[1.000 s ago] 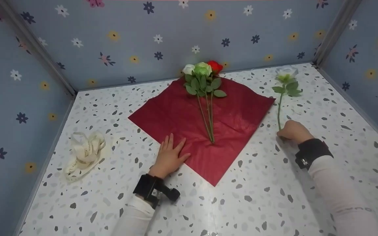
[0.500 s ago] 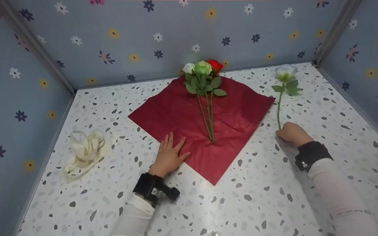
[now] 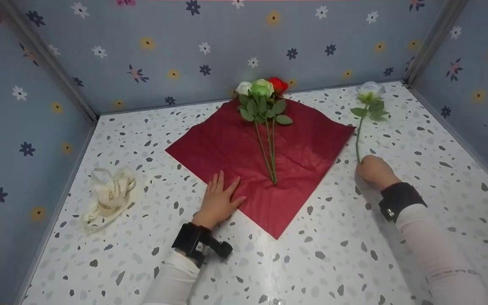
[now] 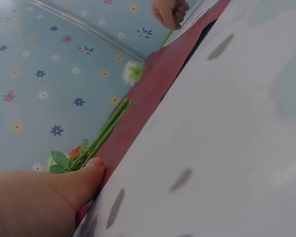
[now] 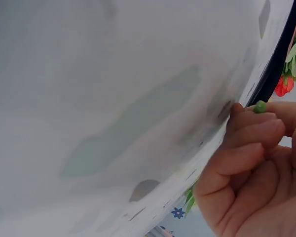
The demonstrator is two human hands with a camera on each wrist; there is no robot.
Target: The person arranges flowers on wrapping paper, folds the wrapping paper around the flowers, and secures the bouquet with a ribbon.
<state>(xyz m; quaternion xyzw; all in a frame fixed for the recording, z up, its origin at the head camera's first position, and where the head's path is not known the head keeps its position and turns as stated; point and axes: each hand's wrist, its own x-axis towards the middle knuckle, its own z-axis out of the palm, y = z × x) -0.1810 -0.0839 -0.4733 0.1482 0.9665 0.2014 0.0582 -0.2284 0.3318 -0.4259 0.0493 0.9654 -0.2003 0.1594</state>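
Observation:
My right hand (image 3: 375, 170) pinches the lower stem of a pale bluish-white rose (image 3: 371, 91) at the right of the table. In the right wrist view its green stem end (image 5: 260, 106) pokes out between thumb and curled fingers. Flat with spread fingers, my left hand (image 3: 216, 204) rests on the lower left edge of a dark red wrapping paper sheet (image 3: 303, 148). On that sheet lie a white rose (image 3: 244, 88), a green rose (image 3: 262, 89) and a red rose (image 3: 278, 85), heads at the far corner, stems gathered toward me.
A bundle of cream ribbon (image 3: 112, 192) lies on the left of the speckled white table (image 3: 151, 262). Flower-patterned wall panels (image 3: 227, 42) close off the back and both sides. The paper's far corner reaches the back panel.
My right hand has shifted very slightly, and the pale rose's stem now leans a little more. The left hand, the paper and the roses on it have stayed put.

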